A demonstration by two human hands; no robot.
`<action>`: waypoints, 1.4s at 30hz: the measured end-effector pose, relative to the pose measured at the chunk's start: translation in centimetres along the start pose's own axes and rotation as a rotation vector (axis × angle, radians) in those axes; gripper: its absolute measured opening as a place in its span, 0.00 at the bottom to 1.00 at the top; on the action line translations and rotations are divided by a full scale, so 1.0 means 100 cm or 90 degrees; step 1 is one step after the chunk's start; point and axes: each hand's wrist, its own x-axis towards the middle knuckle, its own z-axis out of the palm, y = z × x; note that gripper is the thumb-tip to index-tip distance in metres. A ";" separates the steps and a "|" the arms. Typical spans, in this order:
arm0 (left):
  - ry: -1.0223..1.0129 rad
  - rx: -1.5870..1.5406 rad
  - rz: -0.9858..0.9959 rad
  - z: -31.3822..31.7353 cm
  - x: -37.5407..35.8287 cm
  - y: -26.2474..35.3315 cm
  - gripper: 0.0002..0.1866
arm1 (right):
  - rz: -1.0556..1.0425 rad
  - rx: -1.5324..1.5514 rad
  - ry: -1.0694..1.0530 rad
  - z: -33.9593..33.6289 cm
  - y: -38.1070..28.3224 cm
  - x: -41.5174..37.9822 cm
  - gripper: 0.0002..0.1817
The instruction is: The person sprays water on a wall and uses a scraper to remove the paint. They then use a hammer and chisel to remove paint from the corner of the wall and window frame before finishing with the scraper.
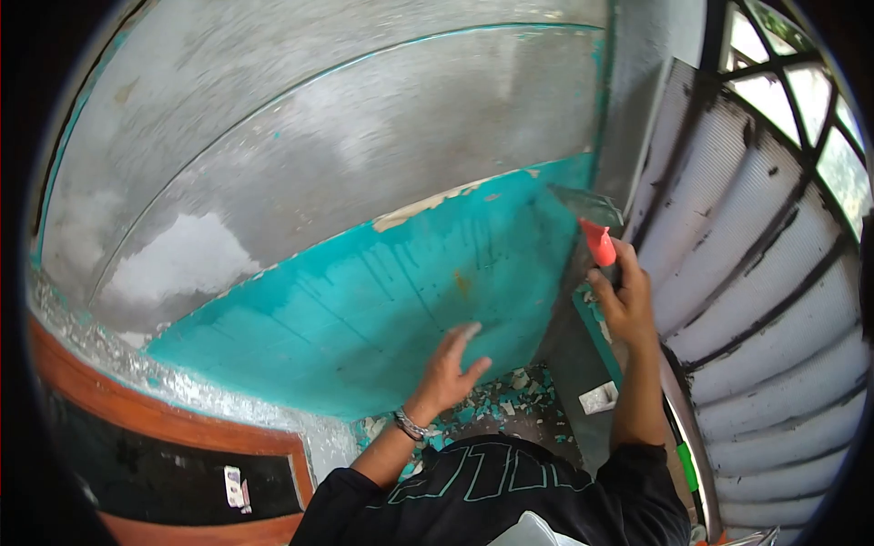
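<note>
My right hand (626, 296) is wrapped round the red and black handle of a paint scraper (598, 242). Its wide blade points up and left, close to the turquoise paint near the wall's right corner; whether it touches cannot be made out. In front of the lower wall hovers my left hand (452, 369), empty, thumb and fingers apart. Turquoise paint (401, 291) with dark drip streaks covers the lower wall. Above its ragged, pale edge the wall is bare grey (382, 136).
Paint flakes (510, 400) litter the floor below. A ribbed metal shutter (756, 273) with dark bars stands at right. A small white box-like thing (598, 398) rests on a grey ledge. An orange-brown wooden frame (173, 414) lies at lower left.
</note>
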 end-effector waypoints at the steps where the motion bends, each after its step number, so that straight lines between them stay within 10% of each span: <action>1: 0.079 0.091 0.050 -0.018 0.006 -0.002 0.31 | -0.010 0.012 -0.020 -0.004 -0.015 0.005 0.20; 9: 0.552 0.544 -0.018 -0.147 0.039 -0.033 0.40 | -0.171 -0.184 -0.178 0.013 -0.083 0.047 0.15; 22: -0.004 0.289 -0.327 -0.029 -0.159 -0.133 0.44 | -0.237 -0.251 -0.205 0.048 -0.055 0.110 0.21; 36: 0.050 0.200 -0.610 -0.025 -0.306 -0.170 0.46 | -0.282 -0.226 -0.142 0.061 -0.034 0.118 0.19; 42: -0.183 0.127 -0.841 0.023 -0.387 -0.134 0.47 | -0.348 -0.290 -0.192 0.054 -0.039 0.134 0.20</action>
